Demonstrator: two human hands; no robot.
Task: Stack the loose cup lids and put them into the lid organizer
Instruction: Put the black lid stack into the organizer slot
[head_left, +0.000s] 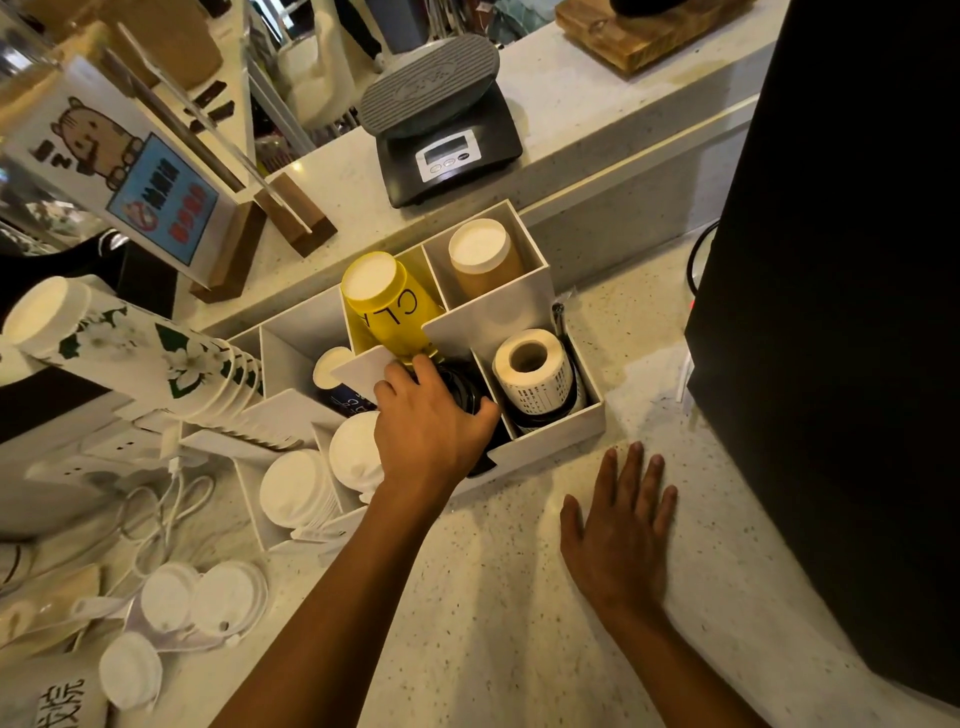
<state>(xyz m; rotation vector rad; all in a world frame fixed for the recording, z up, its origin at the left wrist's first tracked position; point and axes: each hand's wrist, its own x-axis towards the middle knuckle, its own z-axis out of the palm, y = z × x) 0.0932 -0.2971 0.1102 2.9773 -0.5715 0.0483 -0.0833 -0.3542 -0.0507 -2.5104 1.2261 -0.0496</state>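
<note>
A scale is sitting on the raised counter ledge; a label roll is standing beside yellow cups.

Scale stands behind the organizer, loose lids front-left.

Your head camera gives you warm, yellowish indoor light, fairly dim overall. The speckled countertop is brightest at its middle and falls into shadow toward your lower corners. A dark machine on your right is nearly black, with no detail. Glare streaks the acrylic sign holder at upper left. Straight edges bow near the frame borders, and the far background looks soft.
</note>
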